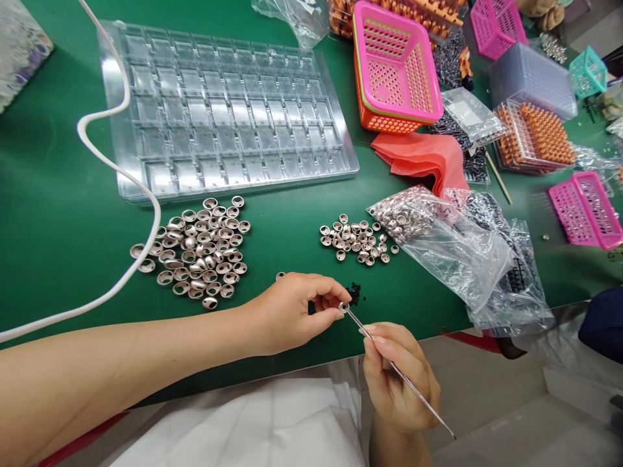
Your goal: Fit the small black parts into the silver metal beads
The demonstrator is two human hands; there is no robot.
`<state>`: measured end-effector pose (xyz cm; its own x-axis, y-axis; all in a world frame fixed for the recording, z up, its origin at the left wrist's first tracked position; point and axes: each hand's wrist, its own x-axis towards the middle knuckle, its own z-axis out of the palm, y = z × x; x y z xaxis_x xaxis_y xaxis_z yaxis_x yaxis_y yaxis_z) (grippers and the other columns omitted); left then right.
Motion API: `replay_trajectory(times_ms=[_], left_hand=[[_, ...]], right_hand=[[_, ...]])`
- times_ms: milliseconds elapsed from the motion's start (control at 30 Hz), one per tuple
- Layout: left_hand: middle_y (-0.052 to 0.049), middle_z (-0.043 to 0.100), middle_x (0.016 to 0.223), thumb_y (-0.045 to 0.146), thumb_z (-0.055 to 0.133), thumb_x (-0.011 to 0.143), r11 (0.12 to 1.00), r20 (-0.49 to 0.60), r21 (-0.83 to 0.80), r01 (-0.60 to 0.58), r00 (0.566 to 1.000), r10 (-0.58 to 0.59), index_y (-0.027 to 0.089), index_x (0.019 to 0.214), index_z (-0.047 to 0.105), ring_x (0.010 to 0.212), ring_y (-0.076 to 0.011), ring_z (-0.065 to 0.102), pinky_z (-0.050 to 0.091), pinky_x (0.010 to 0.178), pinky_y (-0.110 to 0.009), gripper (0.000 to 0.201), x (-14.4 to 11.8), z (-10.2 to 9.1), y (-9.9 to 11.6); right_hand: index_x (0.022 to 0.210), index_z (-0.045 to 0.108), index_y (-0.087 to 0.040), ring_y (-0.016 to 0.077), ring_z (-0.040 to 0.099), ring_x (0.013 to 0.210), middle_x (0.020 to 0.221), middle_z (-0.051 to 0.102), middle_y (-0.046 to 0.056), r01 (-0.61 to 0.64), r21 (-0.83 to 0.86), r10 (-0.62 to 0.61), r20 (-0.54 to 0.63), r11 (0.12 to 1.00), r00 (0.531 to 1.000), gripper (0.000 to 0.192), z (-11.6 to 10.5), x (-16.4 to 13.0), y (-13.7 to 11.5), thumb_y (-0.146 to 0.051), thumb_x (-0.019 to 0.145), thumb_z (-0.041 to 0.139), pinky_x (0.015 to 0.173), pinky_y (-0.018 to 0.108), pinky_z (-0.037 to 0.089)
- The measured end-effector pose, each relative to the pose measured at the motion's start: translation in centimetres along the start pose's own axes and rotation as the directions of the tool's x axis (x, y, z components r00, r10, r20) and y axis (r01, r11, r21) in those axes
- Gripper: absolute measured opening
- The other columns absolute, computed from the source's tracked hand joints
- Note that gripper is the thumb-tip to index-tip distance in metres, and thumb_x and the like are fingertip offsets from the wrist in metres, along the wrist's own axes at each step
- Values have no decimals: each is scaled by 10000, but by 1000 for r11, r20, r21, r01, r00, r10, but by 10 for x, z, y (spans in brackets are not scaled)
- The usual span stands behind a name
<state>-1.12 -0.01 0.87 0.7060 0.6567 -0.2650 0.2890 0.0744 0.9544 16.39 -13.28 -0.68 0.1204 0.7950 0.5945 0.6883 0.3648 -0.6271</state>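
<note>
Looking down at a green table (58, 214), the view shows two bare hands meeting near its front edge. The left hand (292, 311) has its thumb and fingertips pinched on a small metal ring (344, 307). The right hand (396, 383) grips a thin metal pick (399, 373) like a pen, fingers closed around the shaft, and the tip of the pick touches the ring. Just behind the ring lies a small heap of tiny black bits (355, 295).

To the left of the hands is a large pile of metal caps (197, 253), spread loosely on the table. A white cable (146, 194) curves past that pile and touches its left side. Behind the pile lies a clear plastic tray (224, 110) with many rows of small compartments.

To the right of centre is a smaller pile of rings (357, 240), spilling from the mouth of a clear bag (438, 240) that holds more of them. More clear bags (511, 285) lie beneath and beside it, reaching the table edge. Behind them is a folded red cloth (423, 159), and behind that a pink basket (394, 65) stacked in an orange one. Further right stand racks of orange parts (540, 136) and a second pink basket (586, 207).

Nothing lies between the hands and either pile.
</note>
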Motion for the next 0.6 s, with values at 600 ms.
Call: replay_trajectory(times_ms=[600], left_hand=[[-20,756,831,200,649,872,999,3,13,-30,1000,30,141,1011,770,727,-124,689,529,667,-195,193,-1,0,-3]], right_hand=[[1158,663,-173,199,741,903,1029,738,75,-37,36,36,41,999,999,375,-3,1,2,31,844,675,667,348,670]])
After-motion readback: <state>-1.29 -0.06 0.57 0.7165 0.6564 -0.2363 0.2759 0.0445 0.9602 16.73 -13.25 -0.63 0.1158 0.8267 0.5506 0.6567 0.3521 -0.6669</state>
